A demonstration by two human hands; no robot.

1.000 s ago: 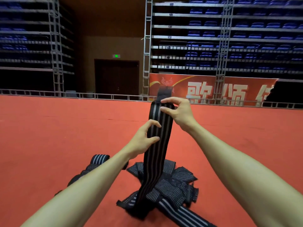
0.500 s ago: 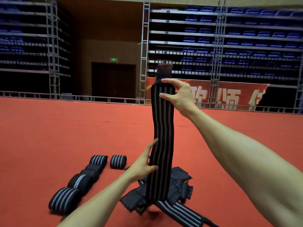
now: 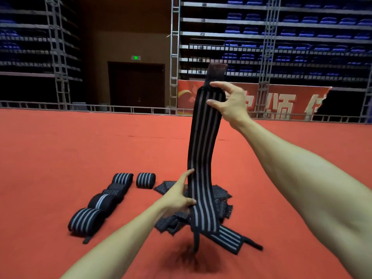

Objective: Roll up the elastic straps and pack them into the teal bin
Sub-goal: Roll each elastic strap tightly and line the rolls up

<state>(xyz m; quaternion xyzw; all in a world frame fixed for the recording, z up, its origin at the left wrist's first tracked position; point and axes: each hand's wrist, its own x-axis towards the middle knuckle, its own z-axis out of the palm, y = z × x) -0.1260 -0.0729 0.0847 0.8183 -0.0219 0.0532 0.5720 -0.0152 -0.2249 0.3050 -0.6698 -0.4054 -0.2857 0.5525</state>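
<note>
My right grip (image 3: pixel 229 106) pinches the strap (image 3: pixel 201 146) at its top mid-frame, and my left grip (image 3: pixel 177 198) clasps it lower; I fear its dangling tail may snag the pile (image 3: pixel 220 200) beneath.

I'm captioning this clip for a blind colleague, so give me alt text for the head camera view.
The right hand pinches the top of a black, grey-striped strap held upright over a red floor, while the left hand grips it lower down. At left lie rolled straps; a loose pile of straps lies behind the held one.
</note>
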